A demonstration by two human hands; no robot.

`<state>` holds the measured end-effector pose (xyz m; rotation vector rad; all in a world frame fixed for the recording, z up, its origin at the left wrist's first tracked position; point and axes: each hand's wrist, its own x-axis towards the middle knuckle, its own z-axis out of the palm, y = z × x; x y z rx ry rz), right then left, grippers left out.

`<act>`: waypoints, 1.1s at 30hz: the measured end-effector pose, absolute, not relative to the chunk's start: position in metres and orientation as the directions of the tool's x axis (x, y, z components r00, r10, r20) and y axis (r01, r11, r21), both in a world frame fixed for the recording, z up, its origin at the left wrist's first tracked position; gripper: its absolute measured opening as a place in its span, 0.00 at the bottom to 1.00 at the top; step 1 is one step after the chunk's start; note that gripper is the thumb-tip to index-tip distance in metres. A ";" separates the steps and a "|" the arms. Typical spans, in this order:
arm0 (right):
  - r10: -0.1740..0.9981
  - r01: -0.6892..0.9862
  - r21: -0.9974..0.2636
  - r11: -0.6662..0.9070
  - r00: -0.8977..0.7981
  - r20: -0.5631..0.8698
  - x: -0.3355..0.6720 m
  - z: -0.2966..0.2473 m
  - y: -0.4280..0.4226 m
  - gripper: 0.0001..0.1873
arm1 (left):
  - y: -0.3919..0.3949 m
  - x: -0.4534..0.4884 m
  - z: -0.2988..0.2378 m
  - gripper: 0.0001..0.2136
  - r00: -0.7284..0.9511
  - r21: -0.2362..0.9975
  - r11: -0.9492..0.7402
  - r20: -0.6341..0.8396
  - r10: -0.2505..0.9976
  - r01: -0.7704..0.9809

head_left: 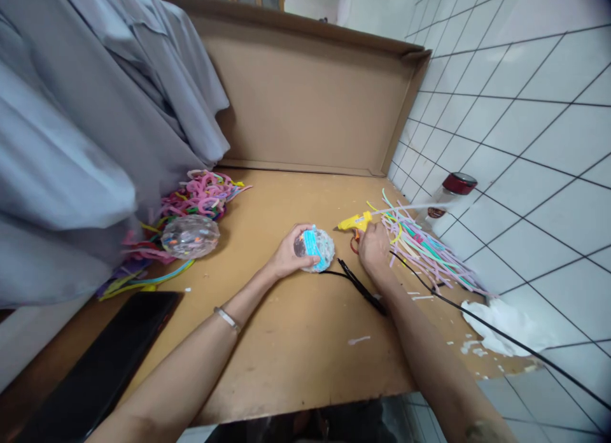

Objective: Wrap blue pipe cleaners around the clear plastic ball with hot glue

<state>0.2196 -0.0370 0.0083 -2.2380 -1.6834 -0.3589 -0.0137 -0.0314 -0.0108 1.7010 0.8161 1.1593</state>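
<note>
In my left hand [292,252] is a clear, faceted round ornament [326,244] partly covered by bright blue strips [312,244], fingers wrapped round its left side. My right hand [375,249] grips a yellow hot glue gun [356,223] with a glue stick [410,207] poking out of its back. The gun's nozzle points left toward the ornament and stays a little apart from it. A folded black cable bundle [358,284] lies on the table between the two hands. Beside my right hand are loose pastel pipe cleaners [424,249].
Left on the table [286,341] are a clear faceted ball [191,237], a heap of pink pipe cleaners [205,195] and a black flat device [100,366]. A red-lidded jar [446,195], white tissue [508,325] and black cord [501,335] are at right. A cardboard panel [305,99] stands behind; grey cloth [95,112] hangs left.
</note>
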 end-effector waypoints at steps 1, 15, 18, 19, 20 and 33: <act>0.884 0.953 -0.104 -0.285 0.303 0.356 0.222 0.007 -0.036 0.17 | -0.031 -0.014 -0.011 0.36 0.343 0.924 -0.379 0.344 0.874 0.040; 0.843 0.993 -0.109 0.048 0.018 0.538 0.219 0.026 -0.048 0.16 | -0.032 -0.012 -0.010 0.33 0.362 0.876 -0.480 0.431 0.827 0.053; 0.688 0.859 -0.257 0.443 -0.141 0.712 0.199 0.033 -0.059 0.16 | -0.033 -0.010 -0.006 0.32 0.385 0.825 -0.557 0.486 0.785 0.095; 0.634 0.809 -0.259 0.527 -0.171 0.755 0.192 0.035 -0.063 0.15 | -0.035 -0.010 -0.004 0.31 0.395 0.811 -0.574 0.494 0.774 0.112; 0.593 0.773 -0.243 0.585 -0.204 0.779 0.186 0.037 -0.067 0.14 | -0.036 -0.009 -0.002 0.31 0.406 0.798 -0.589 0.499 0.765 0.130; 0.656 0.550 -0.483 0.682 -0.169 0.735 0.172 0.042 -0.077 0.09 | -0.042 -0.007 0.004 0.29 0.419 0.771 -0.623 0.527 0.739 0.131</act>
